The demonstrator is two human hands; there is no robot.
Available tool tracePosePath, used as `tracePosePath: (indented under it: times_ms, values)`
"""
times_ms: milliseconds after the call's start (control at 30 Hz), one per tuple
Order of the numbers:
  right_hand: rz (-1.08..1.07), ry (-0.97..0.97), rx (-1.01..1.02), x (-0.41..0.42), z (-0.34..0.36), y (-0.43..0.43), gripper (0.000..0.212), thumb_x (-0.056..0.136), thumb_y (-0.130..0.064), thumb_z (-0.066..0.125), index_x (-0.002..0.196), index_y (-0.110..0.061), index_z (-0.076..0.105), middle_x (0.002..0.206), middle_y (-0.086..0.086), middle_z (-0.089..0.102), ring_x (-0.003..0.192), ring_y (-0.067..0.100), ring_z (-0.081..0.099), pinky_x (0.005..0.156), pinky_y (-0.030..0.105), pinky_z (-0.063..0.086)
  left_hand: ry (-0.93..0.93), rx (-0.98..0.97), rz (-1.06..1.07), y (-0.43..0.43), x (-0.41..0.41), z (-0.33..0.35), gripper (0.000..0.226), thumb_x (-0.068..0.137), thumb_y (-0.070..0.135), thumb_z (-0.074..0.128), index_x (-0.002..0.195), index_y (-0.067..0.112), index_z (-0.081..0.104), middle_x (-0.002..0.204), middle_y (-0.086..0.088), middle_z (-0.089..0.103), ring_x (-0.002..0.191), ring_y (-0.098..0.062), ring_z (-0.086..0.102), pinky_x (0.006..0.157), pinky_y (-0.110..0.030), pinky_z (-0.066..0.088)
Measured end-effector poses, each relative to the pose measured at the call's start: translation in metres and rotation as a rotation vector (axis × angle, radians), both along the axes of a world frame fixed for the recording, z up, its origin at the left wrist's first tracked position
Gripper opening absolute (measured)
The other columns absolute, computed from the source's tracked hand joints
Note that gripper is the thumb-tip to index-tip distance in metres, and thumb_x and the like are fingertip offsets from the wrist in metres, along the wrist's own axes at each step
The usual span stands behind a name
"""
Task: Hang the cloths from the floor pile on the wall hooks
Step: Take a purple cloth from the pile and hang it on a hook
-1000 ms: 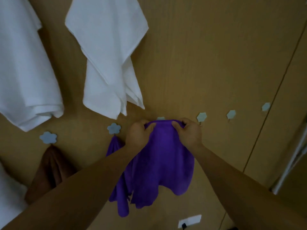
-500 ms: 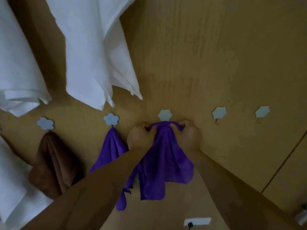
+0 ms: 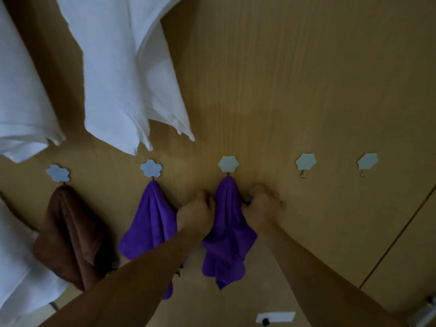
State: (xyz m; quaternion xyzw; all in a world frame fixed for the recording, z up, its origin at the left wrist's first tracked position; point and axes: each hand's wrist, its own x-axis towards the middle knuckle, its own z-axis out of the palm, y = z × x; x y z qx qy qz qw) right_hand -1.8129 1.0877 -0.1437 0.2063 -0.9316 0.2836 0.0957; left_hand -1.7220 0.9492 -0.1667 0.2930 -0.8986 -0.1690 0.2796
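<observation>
The purple cloth [image 3: 226, 232] hangs bunched from the middle hook [image 3: 228, 164]. The left hand [image 3: 195, 210] and right hand [image 3: 264, 205] curl onto its sides just below the hook. It looks light, soft and floppy, best held by a gathered fold near the top.

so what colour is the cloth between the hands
The cloth is purple; the head view shows it best.
</observation>
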Motion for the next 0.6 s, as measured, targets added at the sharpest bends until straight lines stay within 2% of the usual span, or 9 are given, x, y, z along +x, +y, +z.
tracePosePath:
  times_ms: [67, 133, 233, 300, 367, 400, 467, 533, 600]
  values:
    - [-0.025, 0.139, 0.007, 0.003, -0.005, 0.000, 0.034, 0.081, -0.032, 0.061, 0.114, -0.022, 0.057, 0.113, -0.002, 0.058, 0.112, 0.021, 0.048, 0.093, 0.040, 0.037, 0.115, -0.186, 0.039, -0.001, 0.007, 0.002, 0.032, 0.096, 0.041, 0.042, 0.105, 0.013, 0.055, 0.093, -0.006, 0.064, 0.080, -0.022, 0.057, 0.069, -0.034, 0.044]
    - [0.051, 0.273, -0.193, 0.010, -0.008, -0.002, 0.036, 0.081, -0.026, 0.061, 0.116, -0.018, 0.058, 0.115, 0.002, 0.058, 0.111, 0.022, 0.048, 0.093, 0.038, 0.037, 0.234, -0.346, 0.040, 0.003, 0.009, 0.008, 0.042, 0.091, 0.041, 0.045, 0.116, 0.008, 0.055, 0.103, -0.009, 0.061, 0.093, -0.027, 0.056, 0.081, -0.043, 0.045]
    - [0.317, 0.256, -0.372, 0.016, -0.013, -0.009, 0.046, 0.083, -0.017, 0.060, 0.128, -0.012, 0.054, 0.123, 0.004, 0.056, 0.113, 0.017, 0.049, 0.097, 0.028, 0.040, 0.207, -0.431, -0.182, 0.008, 0.006, 0.017, 0.055, 0.088, 0.039, 0.049, 0.134, 0.009, 0.047, 0.120, -0.010, 0.057, 0.105, -0.025, 0.053, 0.092, -0.042, 0.043]
    - [0.389, 0.184, -0.348, 0.017, -0.016, -0.012, 0.056, 0.083, -0.007, 0.059, 0.138, -0.010, 0.048, 0.133, 0.005, 0.050, 0.119, 0.017, 0.049, 0.101, 0.029, 0.043, 0.090, -0.359, -0.323, 0.009, 0.003, 0.016, 0.064, 0.089, 0.037, 0.054, 0.144, 0.010, 0.036, 0.132, -0.009, 0.050, 0.114, -0.023, 0.051, 0.099, -0.037, 0.040]
    - [0.388, 0.163, -0.349, 0.016, -0.019, -0.014, 0.061, 0.083, -0.003, 0.060, 0.141, -0.010, 0.045, 0.134, 0.006, 0.049, 0.121, 0.019, 0.049, 0.102, 0.033, 0.044, 0.048, -0.212, -0.401, 0.010, -0.002, 0.012, 0.072, 0.088, 0.033, 0.058, 0.149, 0.010, 0.026, 0.136, -0.009, 0.047, 0.118, -0.021, 0.050, 0.100, -0.034, 0.042]
    - [0.383, 0.147, -0.366, 0.016, -0.019, -0.015, 0.061, 0.083, -0.003, 0.061, 0.141, -0.012, 0.044, 0.133, 0.005, 0.050, 0.121, 0.018, 0.049, 0.102, 0.033, 0.043, 0.060, -0.156, -0.407, 0.012, -0.004, 0.010, 0.073, 0.088, 0.030, 0.059, 0.149, 0.011, 0.023, 0.134, -0.008, 0.048, 0.115, -0.019, 0.052, 0.096, -0.032, 0.045]
    - [0.384, 0.045, -0.428, 0.016, -0.017, -0.018, 0.059, 0.084, -0.003, 0.060, 0.139, -0.015, 0.045, 0.127, 0.000, 0.054, 0.116, 0.014, 0.051, 0.100, 0.029, 0.044, 0.104, -0.011, -0.395, 0.017, -0.006, 0.011, 0.071, 0.088, 0.020, 0.057, 0.148, 0.017, 0.019, 0.119, -0.002, 0.057, 0.094, -0.013, 0.059, 0.076, -0.018, 0.047]
    - [0.389, -0.126, -0.458, 0.014, -0.015, -0.019, 0.049, 0.084, 0.000, 0.057, 0.131, -0.013, 0.051, 0.113, -0.003, 0.060, 0.105, 0.014, 0.058, 0.090, 0.027, 0.048, 0.143, 0.136, -0.397, 0.019, -0.005, 0.014, 0.065, 0.087, 0.008, 0.054, 0.144, 0.017, 0.026, 0.096, 0.010, 0.057, 0.078, -0.008, 0.059, 0.062, -0.008, 0.040]
    - [0.408, -0.203, -0.390, 0.009, -0.016, -0.014, 0.029, 0.085, 0.004, 0.053, 0.112, -0.003, 0.058, 0.098, 0.007, 0.066, 0.091, 0.025, 0.063, 0.080, 0.035, 0.051, 0.123, 0.224, -0.438, 0.012, -0.004, 0.016, 0.047, 0.083, -0.005, 0.053, 0.128, 0.004, 0.048, 0.087, 0.010, 0.053, 0.084, -0.016, 0.059, 0.067, -0.003, 0.036]
